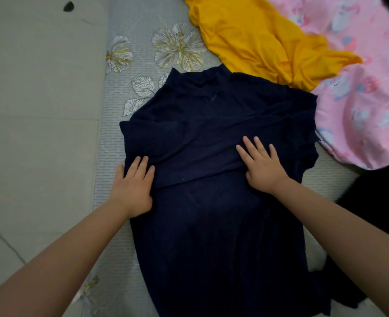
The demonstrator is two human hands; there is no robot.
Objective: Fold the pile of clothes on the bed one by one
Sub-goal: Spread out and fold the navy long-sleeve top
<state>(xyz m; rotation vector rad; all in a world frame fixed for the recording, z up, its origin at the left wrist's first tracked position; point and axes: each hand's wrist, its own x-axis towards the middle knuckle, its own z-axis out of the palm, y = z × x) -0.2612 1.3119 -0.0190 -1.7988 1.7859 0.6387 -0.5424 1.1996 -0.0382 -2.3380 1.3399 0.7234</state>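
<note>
While both flat, empty hands, left hand and right hand, press the navy garment, avoid sideways sliding to prevent bunching the fold.

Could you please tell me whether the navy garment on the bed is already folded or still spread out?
Partly folded: the navy garment has sleeves turned across its chest, its lower half spread flat. Left hand and right hand press it.
</note>
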